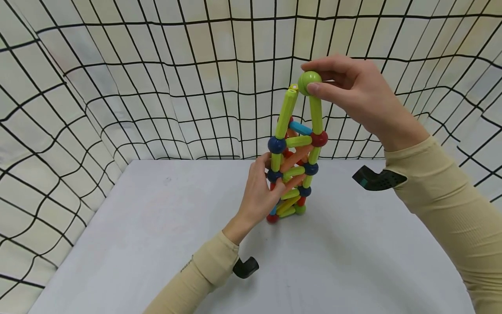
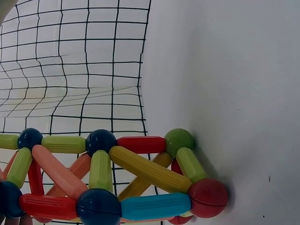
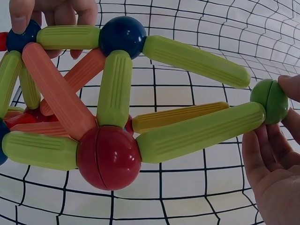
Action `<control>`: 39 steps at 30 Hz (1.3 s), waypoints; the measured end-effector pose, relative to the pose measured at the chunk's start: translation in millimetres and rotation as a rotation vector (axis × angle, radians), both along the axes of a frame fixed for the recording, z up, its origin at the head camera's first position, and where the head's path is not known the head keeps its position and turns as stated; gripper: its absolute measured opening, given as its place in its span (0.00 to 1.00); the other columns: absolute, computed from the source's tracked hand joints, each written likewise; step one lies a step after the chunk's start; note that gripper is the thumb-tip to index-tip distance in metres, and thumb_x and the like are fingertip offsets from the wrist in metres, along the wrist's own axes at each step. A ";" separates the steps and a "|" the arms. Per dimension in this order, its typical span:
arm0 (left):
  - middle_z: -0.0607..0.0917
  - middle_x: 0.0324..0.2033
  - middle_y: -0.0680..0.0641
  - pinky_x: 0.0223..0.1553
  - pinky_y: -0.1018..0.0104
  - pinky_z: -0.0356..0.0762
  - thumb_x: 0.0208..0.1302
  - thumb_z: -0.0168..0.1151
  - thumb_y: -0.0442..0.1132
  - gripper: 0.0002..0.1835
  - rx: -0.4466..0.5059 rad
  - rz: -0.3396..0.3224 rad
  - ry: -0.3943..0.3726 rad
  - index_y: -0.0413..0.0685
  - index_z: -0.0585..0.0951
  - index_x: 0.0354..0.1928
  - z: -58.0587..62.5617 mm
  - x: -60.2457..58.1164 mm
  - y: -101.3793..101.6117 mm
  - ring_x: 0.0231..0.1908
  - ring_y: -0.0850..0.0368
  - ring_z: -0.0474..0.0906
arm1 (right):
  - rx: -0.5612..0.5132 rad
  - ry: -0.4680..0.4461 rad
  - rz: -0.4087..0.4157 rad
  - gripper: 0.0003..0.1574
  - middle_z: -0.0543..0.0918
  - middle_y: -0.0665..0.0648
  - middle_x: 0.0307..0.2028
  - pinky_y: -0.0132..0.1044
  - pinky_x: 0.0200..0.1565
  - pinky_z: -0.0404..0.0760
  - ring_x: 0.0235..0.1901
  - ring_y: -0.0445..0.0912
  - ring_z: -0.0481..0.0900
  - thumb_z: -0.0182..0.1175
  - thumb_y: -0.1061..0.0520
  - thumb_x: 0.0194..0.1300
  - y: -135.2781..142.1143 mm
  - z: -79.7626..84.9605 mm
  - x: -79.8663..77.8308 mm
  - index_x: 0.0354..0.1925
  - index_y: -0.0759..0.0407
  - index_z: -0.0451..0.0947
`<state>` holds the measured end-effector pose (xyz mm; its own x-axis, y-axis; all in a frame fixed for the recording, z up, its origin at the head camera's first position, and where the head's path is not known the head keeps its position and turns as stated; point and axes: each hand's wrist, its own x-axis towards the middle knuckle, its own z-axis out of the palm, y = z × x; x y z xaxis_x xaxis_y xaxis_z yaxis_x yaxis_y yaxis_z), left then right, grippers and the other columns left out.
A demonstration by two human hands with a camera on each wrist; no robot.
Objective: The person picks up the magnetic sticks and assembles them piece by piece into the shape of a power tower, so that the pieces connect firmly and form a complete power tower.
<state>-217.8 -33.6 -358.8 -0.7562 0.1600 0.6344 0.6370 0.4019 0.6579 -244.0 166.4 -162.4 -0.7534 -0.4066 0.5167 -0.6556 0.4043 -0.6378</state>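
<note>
A tower of magnetic rods and balls (image 1: 298,141) stands upright on the white table. My right hand (image 1: 358,89) pinches a green ball (image 1: 304,83) at the top, between thumb and fingers. In the right wrist view that ball (image 3: 269,101) meets the end of a long green rod (image 3: 204,133) rising from a red ball (image 3: 108,157). A second green rod (image 3: 197,62) and a yellow rod (image 3: 180,117) lean toward it, their tips close by. My left hand (image 1: 256,192) grips the tower's left side around a dark blue ball (image 1: 274,176), thumb in front.
The tower's foot, with a red ball (image 2: 208,199) and a green ball (image 2: 179,142), rests on the table (image 1: 168,240). Black netting (image 1: 251,63) hangs behind the table and along both sides. Black wrist devices (image 1: 379,179) sit at both sleeves.
</note>
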 end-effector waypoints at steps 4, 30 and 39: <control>0.74 0.44 0.44 0.39 0.60 0.71 0.57 0.58 0.27 0.30 -0.001 0.003 -0.004 0.37 0.64 0.64 -0.2 -0.6 0.3 0.46 0.52 0.67 | -0.018 -0.001 0.009 0.23 0.78 0.54 0.53 0.30 0.56 0.75 0.51 0.46 0.78 0.61 0.57 0.68 -0.5 -0.5 -1.8 0.61 0.55 0.75; 0.74 0.45 0.44 0.39 0.62 0.72 0.64 0.59 0.33 0.28 0.020 -0.005 0.019 0.38 0.64 0.64 0.3 -0.6 0.5 0.46 0.53 0.68 | 0.085 -0.045 -0.071 0.26 0.79 0.53 0.51 0.31 0.52 0.74 0.47 0.45 0.76 0.59 0.48 0.70 -10.3 0.5 -14.4 0.64 0.48 0.74; 0.78 0.45 0.41 0.43 0.60 0.77 0.65 0.59 0.29 0.24 0.043 0.022 0.044 0.36 0.65 0.62 6.8 -2.4 -4.5 0.47 0.51 0.74 | 0.069 -0.056 -0.077 0.26 0.79 0.53 0.52 0.33 0.55 0.74 0.48 0.44 0.77 0.59 0.49 0.70 -11.1 -0.6 -14.8 0.64 0.49 0.74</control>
<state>-220.2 -38.2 -352.0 -0.7308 0.1155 0.6728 0.6568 0.3876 0.6468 -258.8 155.3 -163.0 -0.8109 -0.3794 0.4455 -0.5847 0.4962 -0.6418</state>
